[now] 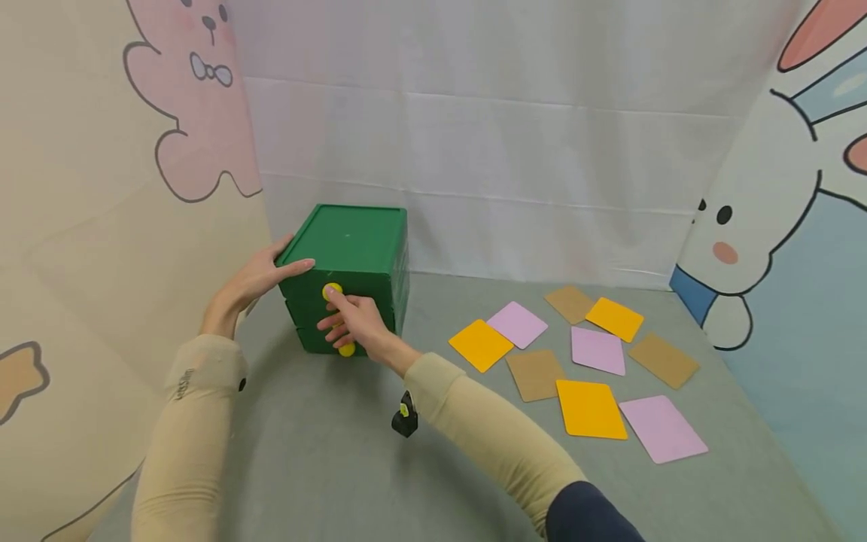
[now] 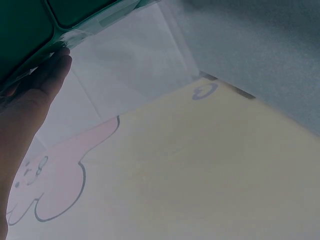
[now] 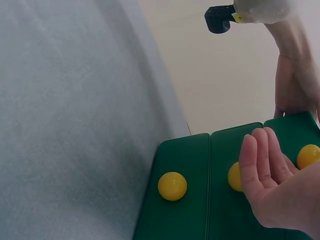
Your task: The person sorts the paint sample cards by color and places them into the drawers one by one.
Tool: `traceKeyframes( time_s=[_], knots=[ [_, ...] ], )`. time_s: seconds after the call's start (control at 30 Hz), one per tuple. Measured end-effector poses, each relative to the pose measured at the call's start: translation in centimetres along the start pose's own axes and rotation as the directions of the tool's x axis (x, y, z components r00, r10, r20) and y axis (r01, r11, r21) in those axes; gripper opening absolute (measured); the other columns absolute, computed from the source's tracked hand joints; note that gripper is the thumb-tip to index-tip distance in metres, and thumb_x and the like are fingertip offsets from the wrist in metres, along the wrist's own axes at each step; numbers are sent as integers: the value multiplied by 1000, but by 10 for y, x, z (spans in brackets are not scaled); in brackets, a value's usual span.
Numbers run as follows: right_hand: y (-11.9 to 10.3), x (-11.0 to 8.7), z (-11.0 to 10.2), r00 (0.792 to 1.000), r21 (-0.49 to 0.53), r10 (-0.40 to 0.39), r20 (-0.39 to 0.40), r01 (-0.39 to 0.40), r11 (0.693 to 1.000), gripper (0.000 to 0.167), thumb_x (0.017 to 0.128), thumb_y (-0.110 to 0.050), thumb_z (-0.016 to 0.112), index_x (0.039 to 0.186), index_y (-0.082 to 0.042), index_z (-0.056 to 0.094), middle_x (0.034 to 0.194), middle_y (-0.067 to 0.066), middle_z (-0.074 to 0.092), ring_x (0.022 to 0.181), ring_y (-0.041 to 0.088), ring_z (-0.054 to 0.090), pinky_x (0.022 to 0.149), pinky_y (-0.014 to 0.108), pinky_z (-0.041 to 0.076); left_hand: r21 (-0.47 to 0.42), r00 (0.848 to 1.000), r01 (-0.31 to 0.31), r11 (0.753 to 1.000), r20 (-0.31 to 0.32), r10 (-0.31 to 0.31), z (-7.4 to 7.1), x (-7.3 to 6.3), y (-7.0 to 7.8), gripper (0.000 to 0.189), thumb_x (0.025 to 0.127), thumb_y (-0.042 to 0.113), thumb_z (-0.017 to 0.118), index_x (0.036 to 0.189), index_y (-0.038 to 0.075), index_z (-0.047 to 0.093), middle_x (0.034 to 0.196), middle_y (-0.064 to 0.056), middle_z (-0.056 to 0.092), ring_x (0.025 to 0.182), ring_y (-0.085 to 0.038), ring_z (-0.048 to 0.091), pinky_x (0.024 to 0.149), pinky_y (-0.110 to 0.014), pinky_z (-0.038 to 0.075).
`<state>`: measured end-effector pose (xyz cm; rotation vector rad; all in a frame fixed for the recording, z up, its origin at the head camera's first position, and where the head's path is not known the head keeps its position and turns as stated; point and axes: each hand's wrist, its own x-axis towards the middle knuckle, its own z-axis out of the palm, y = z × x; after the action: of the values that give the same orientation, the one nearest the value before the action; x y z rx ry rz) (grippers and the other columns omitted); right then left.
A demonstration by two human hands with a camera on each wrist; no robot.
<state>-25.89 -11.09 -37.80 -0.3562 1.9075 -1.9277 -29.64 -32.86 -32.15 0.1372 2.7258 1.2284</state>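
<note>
A green three-drawer cabinet (image 1: 348, 239) with round yellow knobs stands on the grey tabletop at centre-left. My left hand (image 1: 257, 277) braces its front left corner, thumb along the upper front edge. In the left wrist view, the left fingers (image 2: 59, 70) lie straight against the green side. At the front, my right hand (image 1: 355, 320) has its thumb on the top yellow knob (image 1: 333, 292), with the index finger bent close beneath. The right wrist view shows the other fingers extended, partly covering the middle knob (image 3: 235, 176); the bottom knob (image 3: 172, 186) is uncovered. The drawer fronts look flush.
Several flat cards lie on the right of the tabletop: orange (image 1: 592, 409), lilac (image 1: 664, 429) and brown (image 1: 535, 375). A white curtain (image 1: 488, 150) hangs behind. Cartoon-printed panels flank both sides. A small black device (image 1: 405, 418) hangs at the right wrist.
</note>
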Motion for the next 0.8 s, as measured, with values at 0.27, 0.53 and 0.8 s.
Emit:
traceKeyframes(
  time_s=[0.27,0.53,0.8],
  knots=[
    [-3,2,4,1000,6,-18,-21,18,1000,57,98,-49,48,118,2,63,100,22,72,90,46,65,85,57,54,-20,1000,3,1000,-6,-3,1,0,1,98,90,60,54,156,24,-8,164,-6,-7,151,-37,-3,115,-67,13],
    [-4,2,6,998,-10,-23,-50,22,1000,55,99,-46,49,114,4,64,96,20,74,72,31,68,82,53,56,-15,1000,-8,1000,-4,8,-1,4,-3,95,92,54,54,156,20,-7,164,-9,-6,151,-38,-2,116,-66,12],
    [-5,0,7,997,-40,-41,-66,38,998,54,99,-44,49,111,6,64,93,19,74,81,41,67,76,48,59,43,1000,-21,999,-14,22,-3,5,-2,94,93,52,55,156,16,-4,164,-12,-3,151,-38,0,117,-65,12]
  ],
)
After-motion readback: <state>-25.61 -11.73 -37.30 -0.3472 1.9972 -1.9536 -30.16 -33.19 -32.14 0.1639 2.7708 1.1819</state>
